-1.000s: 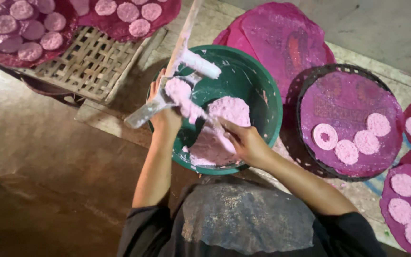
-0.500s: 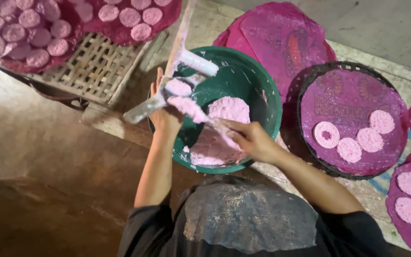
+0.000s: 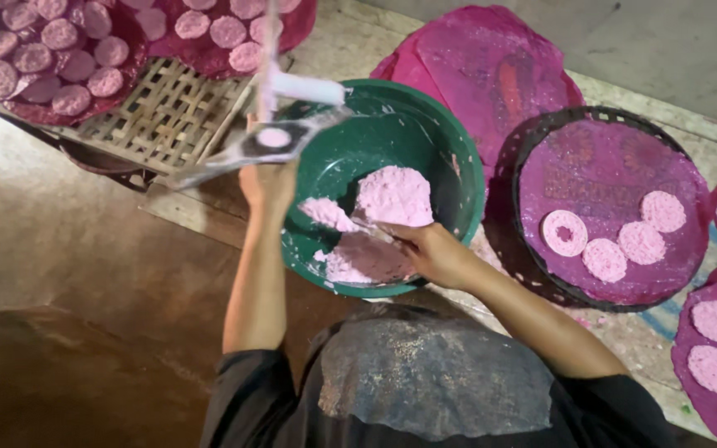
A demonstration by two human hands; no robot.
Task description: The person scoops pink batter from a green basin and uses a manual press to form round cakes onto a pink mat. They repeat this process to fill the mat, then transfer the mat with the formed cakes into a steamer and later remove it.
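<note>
I see my left hand (image 3: 267, 184) gripping a flat metal mould (image 3: 271, 139), its long axis running left to right, a pink disc in its round hole. It hangs over the far-left rim of the green bowl (image 3: 458, 178). My right hand (image 3: 433, 253), nearer the soft, crumbly pink dough (image 3: 392, 197), holds a scraper (image 3: 367, 228) in it.

The bare floor (image 3: 68, 274) carries a green basin (image 3: 450, 158), a woven tray (image 3: 159, 116) and round mats (image 3: 616, 174) of pink discs.
</note>
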